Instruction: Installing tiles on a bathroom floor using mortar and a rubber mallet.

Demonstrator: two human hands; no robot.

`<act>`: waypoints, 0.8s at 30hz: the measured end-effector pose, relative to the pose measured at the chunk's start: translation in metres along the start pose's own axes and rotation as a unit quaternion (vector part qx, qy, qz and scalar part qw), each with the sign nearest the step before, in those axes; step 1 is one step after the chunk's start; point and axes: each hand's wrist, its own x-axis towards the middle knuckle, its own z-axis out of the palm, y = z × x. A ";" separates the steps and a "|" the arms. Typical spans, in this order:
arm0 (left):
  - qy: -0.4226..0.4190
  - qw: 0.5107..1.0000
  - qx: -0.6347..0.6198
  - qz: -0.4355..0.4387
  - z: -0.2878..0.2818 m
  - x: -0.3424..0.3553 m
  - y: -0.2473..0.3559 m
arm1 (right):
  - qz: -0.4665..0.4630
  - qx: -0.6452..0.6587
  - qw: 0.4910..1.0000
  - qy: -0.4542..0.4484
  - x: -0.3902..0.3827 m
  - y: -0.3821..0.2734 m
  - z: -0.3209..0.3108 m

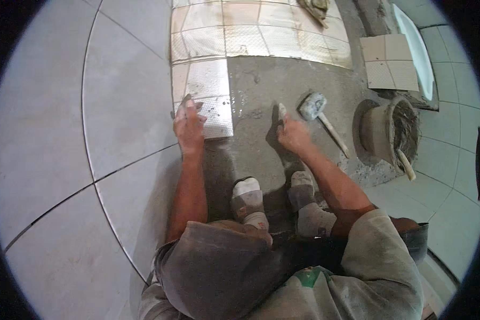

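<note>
My left hand [188,128] rests on the left edge of a pale patterned floor tile [217,114], its fingers spread, close to the wall. Dark specks of mortar dot this tile, which adjoins the laid tiles [240,37] beyond it. Over the grey mortar bed [258,85] my right hand [294,136] is closed, with a pale tip sticking out ahead of its fingers. Whether that tip is a coated finger or a small object I cannot make out. Just right of this hand lies a mallet [313,106] with a light handle.
A bucket of mortar [376,128] with a handle [406,164] sticking out stands at right. Behind it are a loose tile [389,61] and a white basin edge [416,48]. A crumpled cloth [316,9] lies far off. Large tiles cover the left wall [37,117]. My socked feet [248,197] are near.
</note>
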 end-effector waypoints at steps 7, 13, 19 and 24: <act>-0.008 0.997 0.039 0.065 0.001 0.000 -0.010 | 0.000 0.083 0.997 0.011 0.004 0.011 0.009; -0.019 0.996 0.050 0.068 0.004 -0.003 -0.004 | 0.001 0.083 0.996 0.022 0.025 0.004 0.019; -0.049 0.998 0.017 -0.022 0.017 -0.005 0.003 | 0.030 0.050 0.998 0.019 0.029 0.005 0.000; -0.056 0.997 -0.022 -0.048 0.005 -0.007 -0.012 | -0.032 -0.066 0.993 -0.092 0.016 -0.015 -0.009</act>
